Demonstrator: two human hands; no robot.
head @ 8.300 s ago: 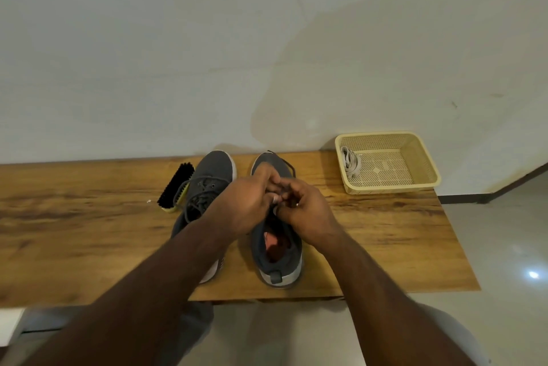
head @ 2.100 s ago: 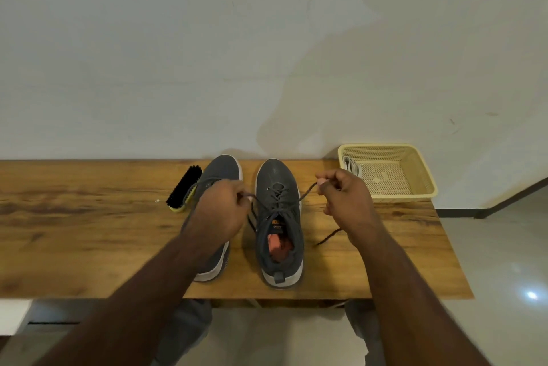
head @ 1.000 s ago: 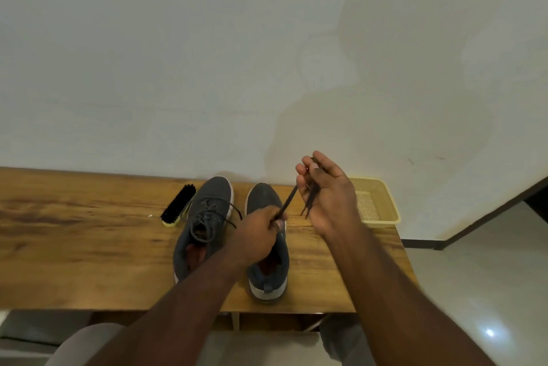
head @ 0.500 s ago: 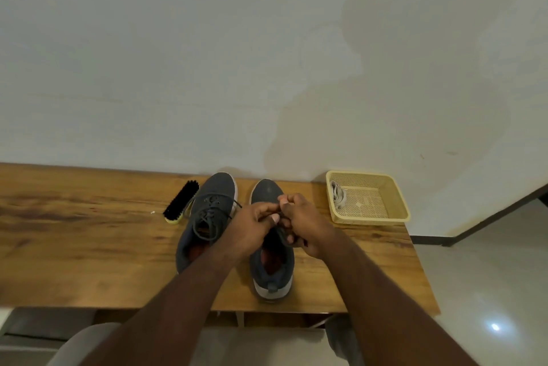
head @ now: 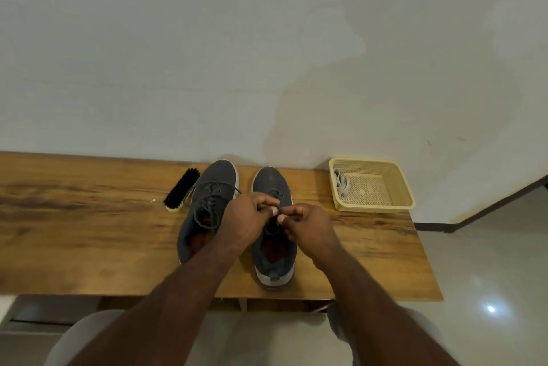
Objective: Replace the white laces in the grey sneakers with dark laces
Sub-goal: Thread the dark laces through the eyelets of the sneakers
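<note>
Pale plaster wall fills the upper half of the view, and below it runs a brown wood-grain tabletop with a light tiled floor off to the right.

Two grey sneakers stand side by side near the middle of the tabletop, toes toward the wall. The left sneaker is already threaded with a dark lace, which ends in loose loops over its tongue. The right sneaker sits just beside it, its opening showing a reddish insole.

Both hands meet over the upper eyelets of the right sneaker. The left hand has its fingers curled, thumb and forefinger pinching a dark lace end. The right hand likewise has a clenched grip, its fingertips pinching at the same spot; most of the lace there is hidden under the hands.

A black-bristled shoe brush lies just left of the left sneaker. Well to the right, near the wall, a cream mesh basket holds the bundled white laces in its left end.
</note>
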